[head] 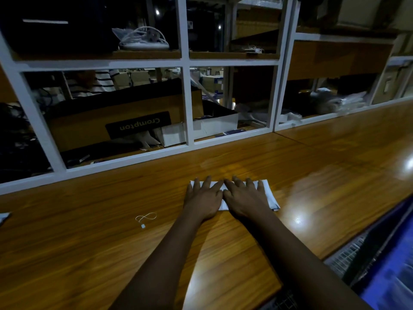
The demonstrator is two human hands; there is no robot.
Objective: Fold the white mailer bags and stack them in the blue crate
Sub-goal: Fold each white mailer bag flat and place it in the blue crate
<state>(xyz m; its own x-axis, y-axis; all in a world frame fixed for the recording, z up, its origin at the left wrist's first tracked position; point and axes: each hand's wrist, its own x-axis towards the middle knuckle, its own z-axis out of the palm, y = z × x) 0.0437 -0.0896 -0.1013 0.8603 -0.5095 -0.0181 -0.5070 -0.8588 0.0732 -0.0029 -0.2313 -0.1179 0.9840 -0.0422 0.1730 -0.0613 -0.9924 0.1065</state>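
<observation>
**Reporter:** Where did the picture find the work?

**Photographer:** Mid-fold, by the look of it. One white mailer bag (270,193) lay on the wooden tabletop (100,231), already reduced to a narrow band, with both hands flat upon it. The left hand (202,199) and the right hand (245,199) sat side by side, forefingers touching. Their fingers were straight and spread, pressing the bag down rather than gripping it

**Reporter:** And the blue crate?

**Photographer:** The blue crate (380,291) stood at the near right, off the tabletop's edge and well apart from the bag. Its inside was blurred, so how many bags it held could not be told. This bag, at least, had not gone in. Flattening the crease seemed to be the step in hand, with the lift to the crate left to do

**Reporter:** How did the bag lie?

**Photographer:** Its long axis ran left to right, roughly along the white-framed shelving (187,101) at the far side, with the right end a little nearer than the left. That right end stuck out past the right hand and showed a darker strip at its near corner. Which end was the mouth could not be made out

**Reporter:** Anything else waiting?

**Photographer:** A pale corner (3,217) showed at the left edge of the frame, possibly another bag, though too little was visible to say. A small loop of white cord (145,217) lay on the tabletop left of the hands, near but not touching
</observation>
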